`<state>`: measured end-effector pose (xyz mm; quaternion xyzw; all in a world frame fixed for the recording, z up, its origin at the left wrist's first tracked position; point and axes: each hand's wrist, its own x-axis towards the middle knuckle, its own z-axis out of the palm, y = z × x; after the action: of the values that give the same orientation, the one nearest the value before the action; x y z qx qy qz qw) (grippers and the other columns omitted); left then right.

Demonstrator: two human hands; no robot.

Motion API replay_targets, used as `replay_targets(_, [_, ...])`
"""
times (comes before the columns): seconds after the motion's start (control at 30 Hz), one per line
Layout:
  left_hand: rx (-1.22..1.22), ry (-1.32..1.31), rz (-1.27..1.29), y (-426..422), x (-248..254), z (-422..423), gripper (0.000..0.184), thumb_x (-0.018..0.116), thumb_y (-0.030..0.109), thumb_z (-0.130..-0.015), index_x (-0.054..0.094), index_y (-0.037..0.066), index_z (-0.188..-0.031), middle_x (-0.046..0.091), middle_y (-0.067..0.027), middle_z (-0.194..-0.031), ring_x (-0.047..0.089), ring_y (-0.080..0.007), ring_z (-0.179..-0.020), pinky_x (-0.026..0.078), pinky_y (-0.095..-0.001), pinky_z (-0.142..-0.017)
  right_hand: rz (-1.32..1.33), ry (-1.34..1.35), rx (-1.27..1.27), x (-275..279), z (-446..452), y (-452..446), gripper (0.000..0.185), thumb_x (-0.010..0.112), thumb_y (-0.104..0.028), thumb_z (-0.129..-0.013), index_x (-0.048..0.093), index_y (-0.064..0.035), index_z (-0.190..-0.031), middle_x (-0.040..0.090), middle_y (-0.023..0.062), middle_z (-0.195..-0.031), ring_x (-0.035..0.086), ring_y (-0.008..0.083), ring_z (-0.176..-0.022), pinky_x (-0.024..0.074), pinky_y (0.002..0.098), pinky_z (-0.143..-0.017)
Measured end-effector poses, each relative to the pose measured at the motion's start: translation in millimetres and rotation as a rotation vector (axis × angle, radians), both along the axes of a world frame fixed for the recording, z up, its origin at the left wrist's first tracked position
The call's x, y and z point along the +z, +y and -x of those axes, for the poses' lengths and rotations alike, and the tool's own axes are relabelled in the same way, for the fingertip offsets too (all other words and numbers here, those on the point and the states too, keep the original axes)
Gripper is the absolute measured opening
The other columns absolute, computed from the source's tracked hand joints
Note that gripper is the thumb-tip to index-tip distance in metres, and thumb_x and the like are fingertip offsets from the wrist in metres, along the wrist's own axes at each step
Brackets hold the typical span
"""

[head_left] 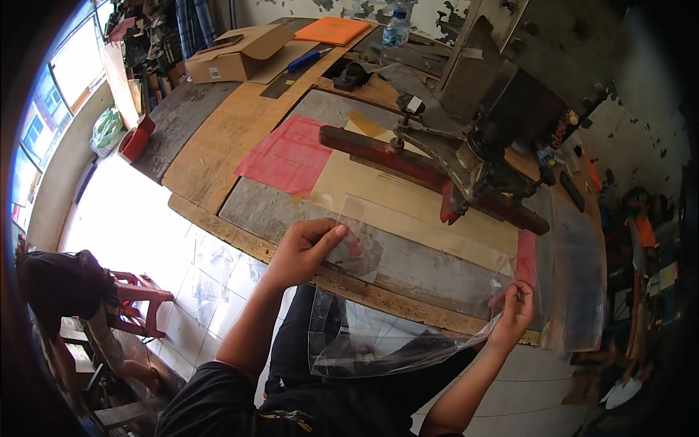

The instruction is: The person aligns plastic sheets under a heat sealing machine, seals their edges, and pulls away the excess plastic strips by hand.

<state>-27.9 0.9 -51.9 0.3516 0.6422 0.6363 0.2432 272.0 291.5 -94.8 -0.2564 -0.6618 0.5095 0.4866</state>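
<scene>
My left hand (302,247) pinches a piece of clear plastic (364,244) between thumb and fingers, above the front of the grey work surface. At the right, my right hand (514,315) has its fingers closed on the edge of a clear plastic sheet (393,349). This sheet sags below the table's front edge, over my lap. Whether both hands hold one and the same sheet, I cannot tell. Just beyond my hands lies a cream-coloured board (408,204), with pink sheeting (284,154) to its left. Above the board hangs the long red bar (378,153) of a press machine.
The press's dark metal head (502,138) looms at the back right. A cardboard box (237,54), a blue cutter (307,60), an orange stack (331,30) and a water bottle (395,33) stand behind. At lower left, a person sits near a red stool (142,302).
</scene>
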Motion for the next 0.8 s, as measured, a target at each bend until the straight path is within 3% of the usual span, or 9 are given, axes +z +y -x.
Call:
replay_targets(0.3, [0.113,0.141,0.013,1,-20,3,0.034,0.071,0.03,-0.108,0.078,-0.002,-0.098,0.069,-0.0015,-0.075,0.058,-0.0083,-0.073,0.048,-0.03,-0.068,0.006,-0.037,-0.003,1,2,-3,0.02,0.068,-0.019,-0.11,0.064,-0.0019,-0.119,0.061,0.0005,-0.088,0.058,0.0095,-0.072,0.0474,0.0263,-0.068])
replay_targets(0.57, [0.1,0.073,0.066,0,1,-4,0.034,0.067,0.028,-0.11,0.078,-0.003,-0.098,0.078,-0.0054,-0.086,0.066,-0.009,-0.082,0.053,-0.0294,-0.078,-0.005,-0.031,-0.052,-1,2,-3,0.019,0.068,-0.018,-0.11,0.065,-0.0012,-0.118,0.061,0.0009,-0.088,0.058,0.0098,-0.072,0.0476,0.026,-0.068])
replay_targets(0.63, [0.098,0.07,0.068,0,-1,-3,0.034,0.066,0.027,-0.11,0.078,-0.003,-0.098,0.079,-0.0061,-0.088,0.067,-0.0093,-0.084,0.053,-0.0294,-0.079,0.034,-0.032,0.002,-4,-3,1,0.019,0.068,-0.014,-0.108,0.066,0.0012,-0.118,0.067,0.008,-0.122,0.061,0.0095,-0.079,0.0534,0.0262,-0.07])
replay_targets(0.8, [0.098,0.096,0.059,1,-8,-1,0.034,0.065,0.026,-0.111,0.078,-0.003,-0.099,0.08,-0.0066,-0.089,0.069,-0.011,-0.086,0.054,-0.0306,-0.082,0.007,-0.05,0.021,-5,-4,2,0.018,0.068,-0.013,-0.107,0.066,0.0019,-0.119,0.067,0.008,-0.122,0.061,0.0096,-0.083,0.0554,0.0269,-0.069])
